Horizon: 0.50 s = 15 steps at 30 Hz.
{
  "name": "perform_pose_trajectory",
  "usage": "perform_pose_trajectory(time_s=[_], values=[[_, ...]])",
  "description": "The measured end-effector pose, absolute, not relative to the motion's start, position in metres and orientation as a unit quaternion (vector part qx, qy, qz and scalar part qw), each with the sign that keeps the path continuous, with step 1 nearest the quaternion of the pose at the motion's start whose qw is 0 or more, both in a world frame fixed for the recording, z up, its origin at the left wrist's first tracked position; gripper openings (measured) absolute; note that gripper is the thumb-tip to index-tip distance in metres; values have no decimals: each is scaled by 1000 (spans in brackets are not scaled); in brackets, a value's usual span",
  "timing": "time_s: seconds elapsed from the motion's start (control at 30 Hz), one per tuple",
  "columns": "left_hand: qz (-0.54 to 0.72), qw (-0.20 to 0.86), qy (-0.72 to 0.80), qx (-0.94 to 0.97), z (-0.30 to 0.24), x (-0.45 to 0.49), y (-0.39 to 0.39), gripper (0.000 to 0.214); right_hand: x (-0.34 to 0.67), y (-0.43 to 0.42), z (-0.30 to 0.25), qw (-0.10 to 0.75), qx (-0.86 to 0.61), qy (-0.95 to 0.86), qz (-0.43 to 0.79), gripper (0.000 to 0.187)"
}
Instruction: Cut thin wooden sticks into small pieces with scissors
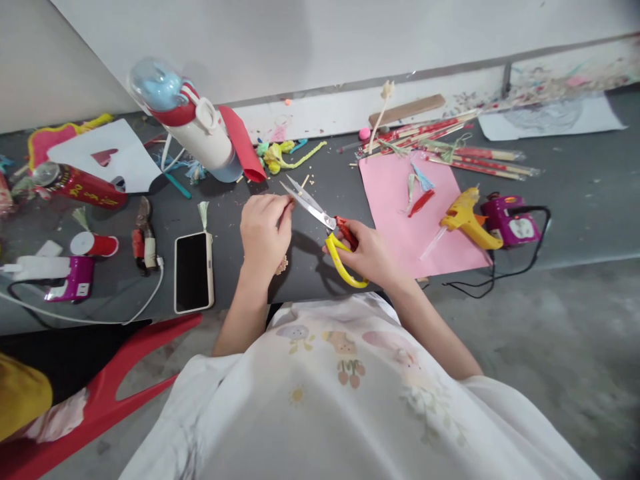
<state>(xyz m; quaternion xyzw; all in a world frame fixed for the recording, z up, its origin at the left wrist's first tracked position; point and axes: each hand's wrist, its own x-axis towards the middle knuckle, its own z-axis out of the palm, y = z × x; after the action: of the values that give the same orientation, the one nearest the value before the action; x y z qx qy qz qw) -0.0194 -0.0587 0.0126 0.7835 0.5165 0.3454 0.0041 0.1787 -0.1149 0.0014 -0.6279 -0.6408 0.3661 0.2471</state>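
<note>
My right hand [367,253] is closed around the handles of the scissors [310,205], one handle yellow and one red-orange. The blades stand slightly apart and point up and left, toward my left fingertips. My left hand [265,230] is closed in a pinch. A thin pale wooden stick [304,183] shows by the blades and seems to run from those fingertips; its other end is hidden. Tiny pale bits [312,180] lie just beyond the blades. Partly covered by my left wrist is a small heap of light-brown pieces [282,265].
A phone [193,272] and pliers [145,237] lie left, near a red can [87,187] and a bottle [200,130]. On the right, a yellow glue gun [465,217] rests partly on pink paper [395,193]. Wrapped sticks [480,160] lie behind. A red chair [125,393] stands lower left.
</note>
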Motion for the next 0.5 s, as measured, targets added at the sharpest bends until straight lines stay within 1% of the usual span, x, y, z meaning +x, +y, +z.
perform_pose_trajectory(time_s=[0.2, 0.37, 0.5], values=[[372, 18, 484, 792, 11, -18, -61, 20, 179, -117, 4, 241, -632, -639, 366, 30], [362, 55, 449, 815, 10, -15, -64, 22, 174, -118, 8, 233, -628, -653, 353, 30], [356, 64, 426, 829, 10, -17, -64, 23, 174, -117, 10, 223, -624, -661, 352, 30]])
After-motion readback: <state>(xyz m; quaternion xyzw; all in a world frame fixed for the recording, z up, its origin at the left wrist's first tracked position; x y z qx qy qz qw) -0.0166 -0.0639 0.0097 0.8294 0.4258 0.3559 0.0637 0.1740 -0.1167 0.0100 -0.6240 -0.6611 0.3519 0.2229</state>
